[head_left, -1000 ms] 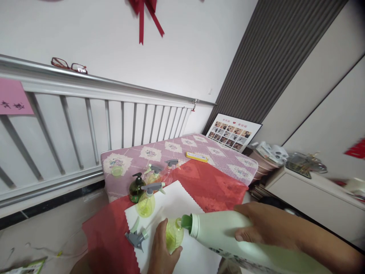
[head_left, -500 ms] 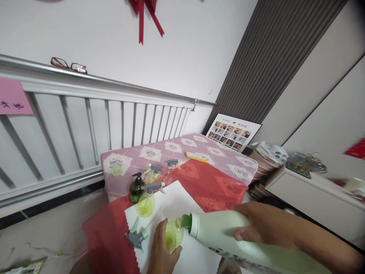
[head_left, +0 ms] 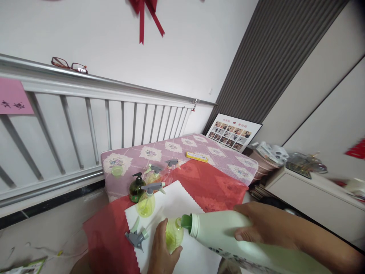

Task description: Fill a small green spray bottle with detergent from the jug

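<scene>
My left hand (head_left: pixel 164 247) is closed around a small clear yellow spray bottle (head_left: pixel 175 233) with no head on it, upright over a white sheet (head_left: pixel 196 247). In my right hand (head_left: pixel 256 224) is a large pale green refill bottle (head_left: pixel 219 228), tipped on its side, its green spout (head_left: pixel 186 221) at the small bottle's mouth. Whether liquid is flowing I cannot tell. A grey spray head (head_left: pixel 137 236) lies left of my left hand. Behind it stands another yellow spray bottle (head_left: pixel 146 207) with its head on, beside a dark green pump bottle (head_left: pixel 137 188).
Two more spray bottles (head_left: pixel 154 175) stand behind on the red cloth (head_left: pixel 219 186). A pale green cap (head_left: pixel 116 170) and a yellow case (head_left: pixel 196 156) lie on the flowered table cover (head_left: pixel 171 146). A white radiator (head_left: pixel 114 121) runs along the wall, with glasses (head_left: pixel 68 65) on top.
</scene>
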The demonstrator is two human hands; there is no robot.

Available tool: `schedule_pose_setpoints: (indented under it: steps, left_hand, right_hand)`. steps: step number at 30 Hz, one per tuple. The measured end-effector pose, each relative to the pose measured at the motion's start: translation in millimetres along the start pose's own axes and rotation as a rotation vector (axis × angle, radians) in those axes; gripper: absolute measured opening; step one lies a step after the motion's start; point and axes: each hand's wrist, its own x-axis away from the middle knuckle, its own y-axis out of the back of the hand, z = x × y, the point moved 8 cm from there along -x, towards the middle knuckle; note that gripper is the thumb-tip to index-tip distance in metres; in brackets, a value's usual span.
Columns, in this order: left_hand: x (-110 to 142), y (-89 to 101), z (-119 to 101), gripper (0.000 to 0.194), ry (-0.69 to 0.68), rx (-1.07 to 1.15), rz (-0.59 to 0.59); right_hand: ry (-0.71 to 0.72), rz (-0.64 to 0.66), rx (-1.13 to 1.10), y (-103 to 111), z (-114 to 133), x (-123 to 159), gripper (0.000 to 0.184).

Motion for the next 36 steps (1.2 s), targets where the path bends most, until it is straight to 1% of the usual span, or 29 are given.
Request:
schedule_pose_setpoints:
  steps: [7, 11, 15, 21, 28, 36]
  left_hand:
    - [-0.5, -0.6, 0.0, 0.085, 0.002, -0.019, 0.007]
    - [-0.1, 1.1, -1.1, 0.083, -0.014, -0.015, -0.015]
    - [0.0, 0.6, -0.9, 0.082, -0.012, -0.016, -0.005]
    - [-0.1, -0.5, 0.6, 0.084, -0.017, -0.012, -0.019]
    - [-0.1, 0.5, -0.3, 0.081, 0.004, -0.014, 0.007]
    - [0.3, 0.4, 0.4, 0.082, 0.004, 0.008, -0.010]
  right_hand:
    - [0.011, -0.012, -0.018, 1.8, 1.9, 1.2, 0.027]
    - [-0.006, -0.002, -0.015, 3.5, 5.2, 4.9, 0.026]
    - [-0.022, -0.003, -0.010, 4.4, 6.0, 5.2, 0.027]
    - [0.002, -0.003, -0.001, 2.8, 4.5, 1.9, 0.028]
    - [0.004, -0.012, -0.009, 2.8, 3.6, 3.1, 0.028]
    - [0.023, -0.016, -0.002, 3.2, 3.8, 2.4, 0.031]
